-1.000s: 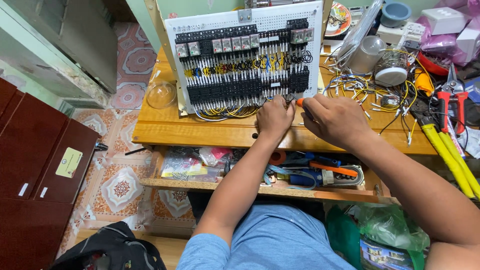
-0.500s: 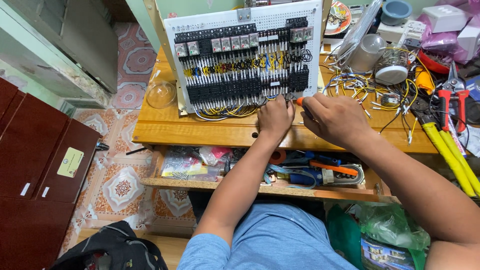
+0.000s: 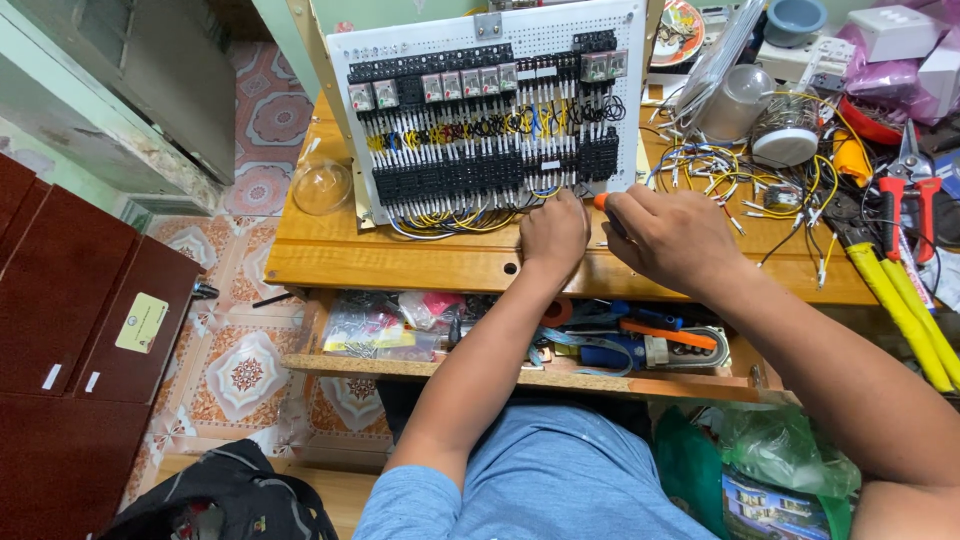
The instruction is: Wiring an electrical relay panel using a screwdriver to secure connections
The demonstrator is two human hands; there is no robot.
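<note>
Panel [image 3: 480, 110] stands leaning up at the back of the wooden table [image 3: 400, 265], white perforated board packed with black terminal rows, relays and yellow, blue and black wires. Left hand [image 3: 555, 235] is curled at the panel's bottom edge, fingertips on the lower wires; can't tell if it's pinching anything. Right hand [image 3: 675, 240] sits just beside it, closed around a screwdriver [image 3: 601, 201] with only the orange handle tip showing, pointing at the panel's lower right corner. Loose wire scraps [image 3: 720, 165] lie to the right, yellow-handled cutters [image 3: 900, 300] further out. Glass dome [image 3: 322, 185] sits left of the panel.
</note>
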